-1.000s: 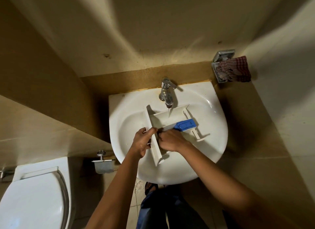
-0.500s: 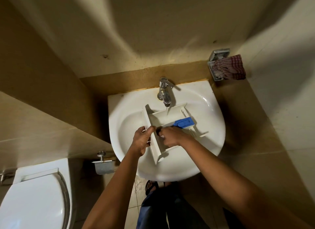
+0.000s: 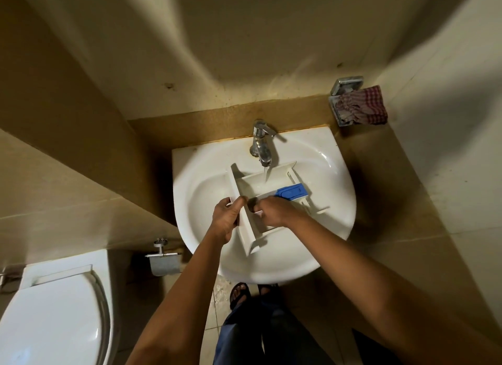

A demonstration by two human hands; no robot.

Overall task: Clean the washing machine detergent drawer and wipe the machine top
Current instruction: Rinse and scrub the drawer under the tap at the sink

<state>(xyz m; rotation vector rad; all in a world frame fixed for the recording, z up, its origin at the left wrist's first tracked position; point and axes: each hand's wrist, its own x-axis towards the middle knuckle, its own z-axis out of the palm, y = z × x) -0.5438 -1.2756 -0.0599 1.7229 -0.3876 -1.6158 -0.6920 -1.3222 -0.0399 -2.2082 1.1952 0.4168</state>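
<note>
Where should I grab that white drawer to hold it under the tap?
Grip the drawer by its long front panel, from the left, as the left hand does. It is a flat bar fingers can wrap round, and it sits clear of the tap water, leaving the compartments open for scrubbing.

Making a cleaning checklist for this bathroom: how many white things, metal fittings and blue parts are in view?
White: 3 (sink, detergent drawer, toilet)
Metal: 3 (tap, wall holder, paper holder)
Blue: 1 (drawer insert)
Total: 7
</note>
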